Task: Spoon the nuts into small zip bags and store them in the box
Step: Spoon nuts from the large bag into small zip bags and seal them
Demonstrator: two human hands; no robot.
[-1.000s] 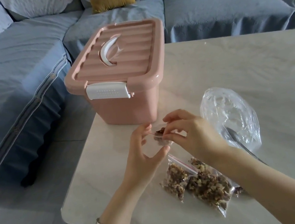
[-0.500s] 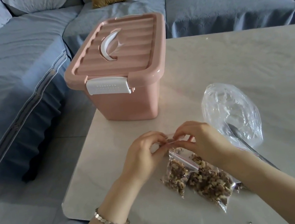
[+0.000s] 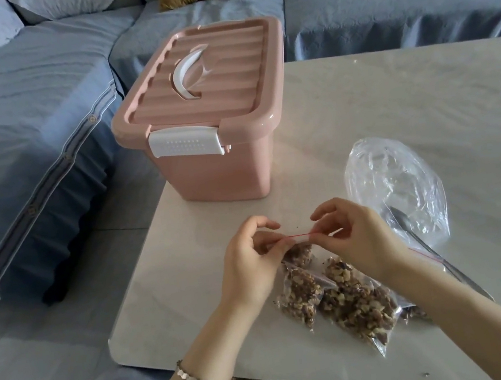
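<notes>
Drawn apart since the earlier frame, the left hand [image 3: 250, 267] and right hand [image 3: 359, 239] are pinched on opposite ends of the zip strip [image 3: 294, 236], presumably so the seal is pressed shut. The nut bag [image 3: 298, 254] is held between them, just above the filled bags [image 3: 351, 301].

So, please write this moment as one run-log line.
step: sealing small zip bag | left hand: pinches seal | right hand: pinches seal | box: lid on

the left hand [image 3: 253, 263] and right hand [image 3: 356, 239] are covering the small zip bag's [image 3: 299, 252] top corners; the right forearm [image 3: 463, 340] is hiding most of another nut bag [image 3: 416, 313] and the end of the spoon [image 3: 457, 270].
</notes>
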